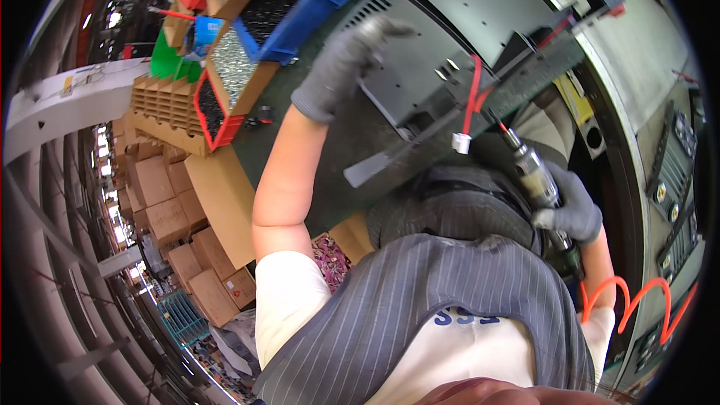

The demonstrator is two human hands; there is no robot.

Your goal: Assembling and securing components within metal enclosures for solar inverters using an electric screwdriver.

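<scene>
My right hand (576,206), in a grey glove, is wrapped around a pneumatic screwdriver (537,180) fed by an orange coiled hose (628,292). The tool's bit tilts up and left, close to the near edge of a dark grey metal housing (420,56) with vent slots. My left hand (349,60), gloved as well, is over the housing's left side with fingers stretched out, holding nothing visible. Red wires (474,94) hang over the housing's near edge and end in a white connector (460,142).
A second vented grey panel (476,0) lies beyond. Blue bins (296,11) of dark screws and a red-rimmed tray (217,116) stand at the left. Further left are cardboard dividers (161,105) and stacked cartons (157,187). More dark units (671,157) lie on the surface at right.
</scene>
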